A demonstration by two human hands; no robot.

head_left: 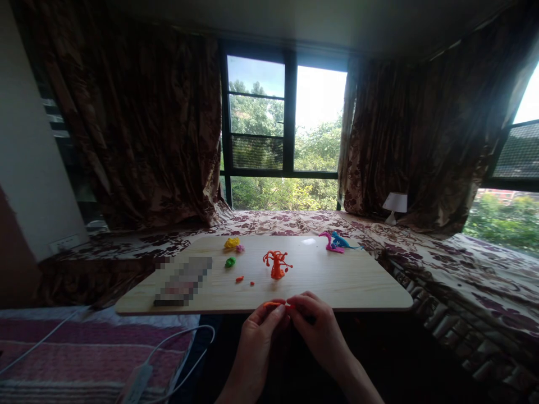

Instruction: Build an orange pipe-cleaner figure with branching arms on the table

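Observation:
My left hand (261,328) is closed at the table's near edge, pinching a thin orange strip of modelling clay (272,304). Close against it, my right hand (314,317) is closed too, thumb and fingertips pressed together around a small orange-red bit at the strip's end. Just beyond both hands stands an orange clay tree (277,266), upright, with curling branches tipped with small balls. Two small orange clay pieces (240,279) lie to its left. Farther back are a green clay lump (229,262), a yellow lump (231,242) and a pink lump (240,248).
A pink and blue clay figure (336,242) stands at the table's back right. On the left of the light wooden table (362,292) lies a pixelated flat object (183,281). A white cable with a power strip (138,381) runs at lower left. A small lamp (394,205) stands by the curtain.

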